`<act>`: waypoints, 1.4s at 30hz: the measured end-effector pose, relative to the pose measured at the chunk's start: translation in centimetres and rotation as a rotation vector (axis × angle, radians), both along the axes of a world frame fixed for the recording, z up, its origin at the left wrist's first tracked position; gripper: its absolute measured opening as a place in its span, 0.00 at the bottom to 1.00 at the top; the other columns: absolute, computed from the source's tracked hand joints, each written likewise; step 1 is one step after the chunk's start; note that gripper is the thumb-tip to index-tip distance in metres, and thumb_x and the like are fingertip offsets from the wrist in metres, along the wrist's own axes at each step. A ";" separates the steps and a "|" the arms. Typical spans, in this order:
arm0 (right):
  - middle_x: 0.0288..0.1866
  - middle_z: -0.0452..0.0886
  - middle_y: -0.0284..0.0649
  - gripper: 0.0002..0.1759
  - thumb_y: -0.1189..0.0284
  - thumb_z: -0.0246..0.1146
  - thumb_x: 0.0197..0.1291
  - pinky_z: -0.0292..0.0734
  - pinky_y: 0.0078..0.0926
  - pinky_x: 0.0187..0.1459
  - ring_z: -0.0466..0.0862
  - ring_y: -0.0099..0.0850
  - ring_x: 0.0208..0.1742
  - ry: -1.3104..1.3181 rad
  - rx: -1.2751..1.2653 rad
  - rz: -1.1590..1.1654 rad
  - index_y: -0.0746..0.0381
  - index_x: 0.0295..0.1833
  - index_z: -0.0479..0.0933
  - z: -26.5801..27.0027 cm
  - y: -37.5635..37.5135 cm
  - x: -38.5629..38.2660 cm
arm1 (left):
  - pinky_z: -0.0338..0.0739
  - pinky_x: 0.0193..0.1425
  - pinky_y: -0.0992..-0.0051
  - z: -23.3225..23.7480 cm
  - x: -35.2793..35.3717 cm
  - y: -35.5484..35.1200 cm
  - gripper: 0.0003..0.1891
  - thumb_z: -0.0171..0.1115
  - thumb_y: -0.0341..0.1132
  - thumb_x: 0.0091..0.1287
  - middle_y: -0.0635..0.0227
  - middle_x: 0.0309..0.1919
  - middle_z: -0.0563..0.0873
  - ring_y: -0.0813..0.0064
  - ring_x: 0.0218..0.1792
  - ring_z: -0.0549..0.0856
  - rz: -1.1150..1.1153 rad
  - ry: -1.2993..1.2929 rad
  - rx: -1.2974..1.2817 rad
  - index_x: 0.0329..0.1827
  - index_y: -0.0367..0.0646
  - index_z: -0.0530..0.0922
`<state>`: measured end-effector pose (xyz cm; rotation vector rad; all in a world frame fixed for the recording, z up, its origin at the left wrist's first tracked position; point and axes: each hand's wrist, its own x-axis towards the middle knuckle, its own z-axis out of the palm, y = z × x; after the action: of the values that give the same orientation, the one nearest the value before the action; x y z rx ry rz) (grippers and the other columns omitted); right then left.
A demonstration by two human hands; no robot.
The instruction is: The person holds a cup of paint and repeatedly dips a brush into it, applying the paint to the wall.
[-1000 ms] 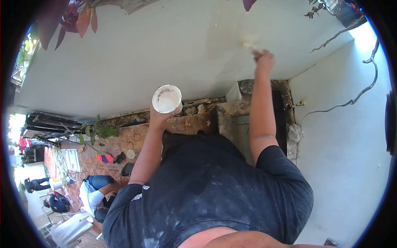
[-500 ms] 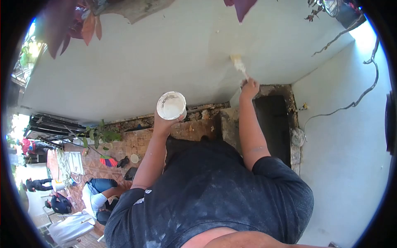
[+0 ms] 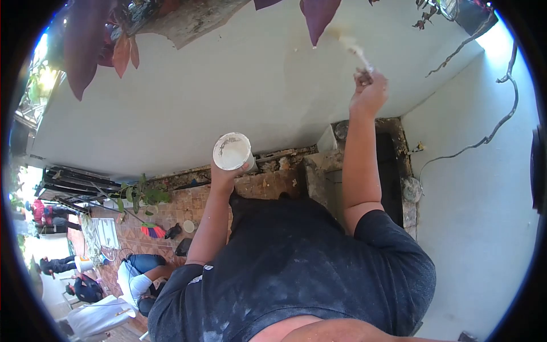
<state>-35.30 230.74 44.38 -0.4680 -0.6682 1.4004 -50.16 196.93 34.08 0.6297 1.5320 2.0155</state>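
My left hand is wrapped round a white tub with whitish stuff inside, its open top facing the camera. Over on the right, my right hand grips the handle of a paint brush. The brush's pale bristles are at the light grey wall, beside a slightly darker patch; whether they touch it is blurred.
Purple leaves hang at the top. A dark basin lies below my right hand. Bare branches run along the right wall. Left are stacked dark slats, a plant and a crouching person, with other people behind.
My right hand and the brush have moved up and to the right along the wall. The tub in my left hand has shifted slightly left and down.
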 end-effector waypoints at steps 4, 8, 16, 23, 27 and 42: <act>0.29 0.78 0.45 0.07 0.74 0.57 0.67 0.74 0.26 0.30 0.77 0.28 0.25 0.060 0.123 -0.020 0.66 0.42 0.67 0.6 -2.2 -0.6 | 0.75 0.61 0.70 -0.5 0.2 0.4 0.41 0.82 0.27 0.40 0.67 0.53 0.82 0.72 0.55 0.80 -0.014 -0.051 0.024 0.62 0.39 0.72; 0.28 0.74 0.38 0.07 0.74 0.60 0.66 0.70 0.24 0.29 0.72 0.24 0.25 -0.056 -0.110 0.006 0.64 0.40 0.68 -9.9 -0.9 -2.3 | 0.74 0.61 0.70 -0.4 0.3 0.9 0.41 0.83 0.27 0.40 0.67 0.53 0.81 0.72 0.55 0.80 -0.043 -0.027 0.030 0.62 0.39 0.72; 0.26 0.73 0.35 0.06 0.75 0.61 0.65 0.63 0.21 0.24 0.69 0.20 0.24 -0.371 -0.249 -0.044 0.65 0.39 0.71 -21.1 -0.6 -0.5 | 0.74 0.61 0.70 -0.6 0.1 0.6 0.43 0.82 0.27 0.41 0.67 0.54 0.81 0.71 0.55 0.80 -0.032 -0.028 0.013 0.64 0.39 0.70; 0.31 0.79 0.38 0.12 0.73 0.61 0.66 0.67 0.22 0.25 0.73 0.21 0.24 -0.469 -0.359 0.452 0.67 0.51 0.72 -19.4 -0.9 1.8 | 0.73 0.63 0.69 -0.4 0.4 0.9 0.42 0.79 0.24 0.42 0.66 0.55 0.80 0.71 0.57 0.79 -0.019 -0.027 0.046 0.65 0.39 0.70; 0.35 0.82 0.43 0.19 0.68 0.60 0.66 0.73 0.27 0.30 0.78 0.28 0.28 -0.713 -0.326 0.628 0.66 0.59 0.71 -18.3 -0.5 1.7 | 0.73 0.64 0.69 -0.7 0.4 0.6 0.43 0.80 0.24 0.41 0.66 0.56 0.80 0.71 0.58 0.79 -0.057 -0.019 -0.021 0.65 0.40 0.69; 0.28 0.82 0.45 0.15 0.65 0.64 0.62 0.74 0.31 0.32 0.82 0.31 0.27 -1.137 -0.032 0.139 0.66 0.46 0.79 -11.8 1.8 2.3 | 0.73 0.63 0.69 -0.8 1.2 0.1 0.43 0.81 0.26 0.40 0.65 0.54 0.81 0.70 0.56 0.79 -0.009 -0.075 0.007 0.65 0.38 0.70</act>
<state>-33.01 232.50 32.62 -1.2882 -1.6035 1.1868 -48.98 197.08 33.29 0.5560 1.4768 2.0154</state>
